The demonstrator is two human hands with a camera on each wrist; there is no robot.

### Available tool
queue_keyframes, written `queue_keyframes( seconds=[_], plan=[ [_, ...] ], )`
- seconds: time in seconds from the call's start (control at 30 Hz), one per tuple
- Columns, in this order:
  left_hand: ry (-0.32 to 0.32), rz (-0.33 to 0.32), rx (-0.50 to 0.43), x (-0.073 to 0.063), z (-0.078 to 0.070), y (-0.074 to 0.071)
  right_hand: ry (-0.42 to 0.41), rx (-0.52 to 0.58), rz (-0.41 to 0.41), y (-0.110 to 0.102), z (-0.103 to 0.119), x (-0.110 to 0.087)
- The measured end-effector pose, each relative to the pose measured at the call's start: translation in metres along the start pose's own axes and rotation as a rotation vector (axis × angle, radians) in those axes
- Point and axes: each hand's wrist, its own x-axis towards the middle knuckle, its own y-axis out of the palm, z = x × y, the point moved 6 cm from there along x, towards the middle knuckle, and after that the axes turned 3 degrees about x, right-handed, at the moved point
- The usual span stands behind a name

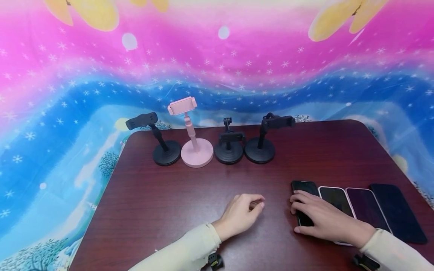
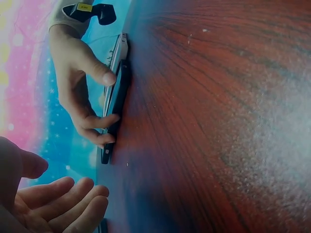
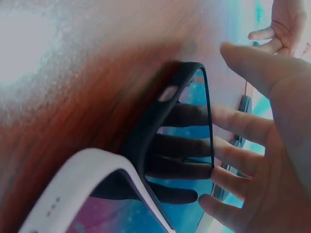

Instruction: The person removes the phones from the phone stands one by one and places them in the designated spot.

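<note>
My right hand (image 1: 320,216) is over a black phone (image 1: 305,184), with its fingers at the phone's left edge. In the right wrist view those fingers (image 3: 238,160) are spread and fairly straight, mirrored in the dark screen; the thumb stands apart from them. Loosely curled, my left hand (image 1: 239,214) is above the table left of the phones and holds nothing. Beside the black phone lie a white-edged phone (image 1: 335,197), partly covered by my right hand, a pink-edged phone (image 1: 367,207) and a larger dark phone (image 1: 398,212).
Along the back of the dark red table (image 1: 162,210) stand phone holders: a black one (image 1: 166,152), a pink one (image 1: 197,156), a black one folded low (image 1: 228,153) and another black one (image 1: 259,151). A patterned cloth (image 1: 217,71) hangs behind the table.
</note>
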Motion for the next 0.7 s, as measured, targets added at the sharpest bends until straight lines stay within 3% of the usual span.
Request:
queue_keyframes(
  seconds=[0.27,0.5,0.7],
  plan=[
    [0.007,-0.022,0.015,0.001,0.001,-0.008,0.161,0.023,-0.022,-0.003,-0.001,0.011],
    [-0.019,-0.058,-0.003,0.000,0.005,-0.016,0.160,0.014,-0.127,-0.007,0.006,0.024],
    [-0.030,-0.073,-0.026,-0.005,0.008,-0.021,0.204,0.040,-0.162,-0.005,0.013,0.032]
  ],
)
